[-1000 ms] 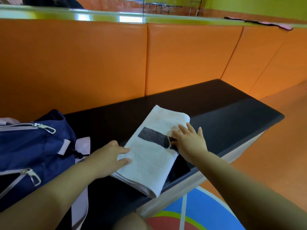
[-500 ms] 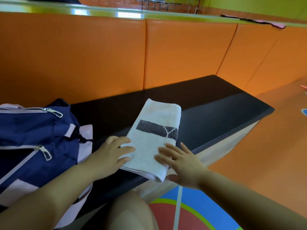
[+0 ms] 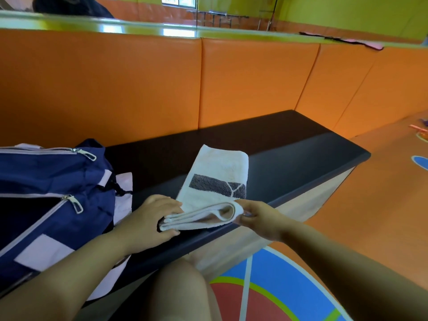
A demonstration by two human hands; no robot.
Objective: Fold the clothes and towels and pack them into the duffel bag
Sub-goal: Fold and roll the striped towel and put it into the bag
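Observation:
A folded white towel (image 3: 215, 172) with a dark grey band lies on the black bench (image 3: 289, 158). Its near end is lifted off the bench and curls upward. My left hand (image 3: 148, 218) grips the near left corner of the stacked layers, thumb underneath. My right hand (image 3: 257, 216) pinches the near right corner at the rolled fold. The navy and pale pink duffel bag (image 3: 53, 188) sits at the left on the bench, its main zipper open on a dark interior.
An orange padded wall (image 3: 162, 89) backs the bench, with a green ledge (image 3: 139, 26) on top. The bench's right end (image 3: 361, 156) drops to an orange floor with coloured markings (image 3: 266, 286). My knee (image 3: 180, 290) is below the bench edge.
Both hands went from resting flat on the towel to gripping its near corners. The near end has been lifted off the bench.

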